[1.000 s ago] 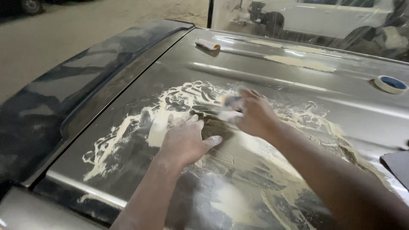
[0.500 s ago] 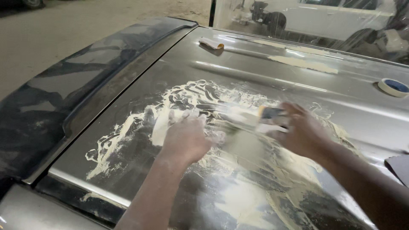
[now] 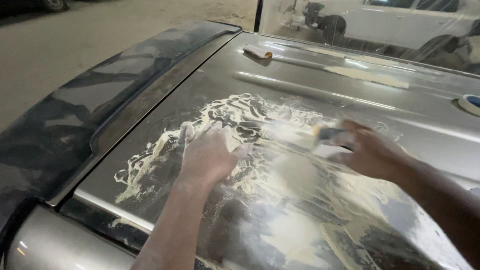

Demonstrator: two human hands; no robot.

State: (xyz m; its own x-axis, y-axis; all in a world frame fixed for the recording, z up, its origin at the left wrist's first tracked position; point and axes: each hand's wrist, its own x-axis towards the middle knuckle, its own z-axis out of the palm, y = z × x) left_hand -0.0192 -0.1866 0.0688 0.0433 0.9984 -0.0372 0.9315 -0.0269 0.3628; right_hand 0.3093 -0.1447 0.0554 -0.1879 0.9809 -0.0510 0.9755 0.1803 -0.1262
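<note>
On the wet car roof point(image 3: 310, 65), the left hand point(image 3: 207, 155) lies open and flat. Beside it, the right hand point(image 3: 372, 152) grips a blurred sanding block point(image 3: 330, 134). A tape roll point(image 3: 470, 104) sits at the roof's far right edge.

Both arms were bare as far as the shot went, no sleeves, no gloves, no watch or rings that I could spot. The left hand point(image 3: 207, 155) came in from about 6 o'clock and was dusted all over with pale powder, fingers and back of the hand, fading out along the forearm. The right hand point(image 3: 372, 152) came in from around 4 o'clock and was smeared by motion blur, so finger details were hard to make out. Its forearm looked cleaner, less dusty.
</note>
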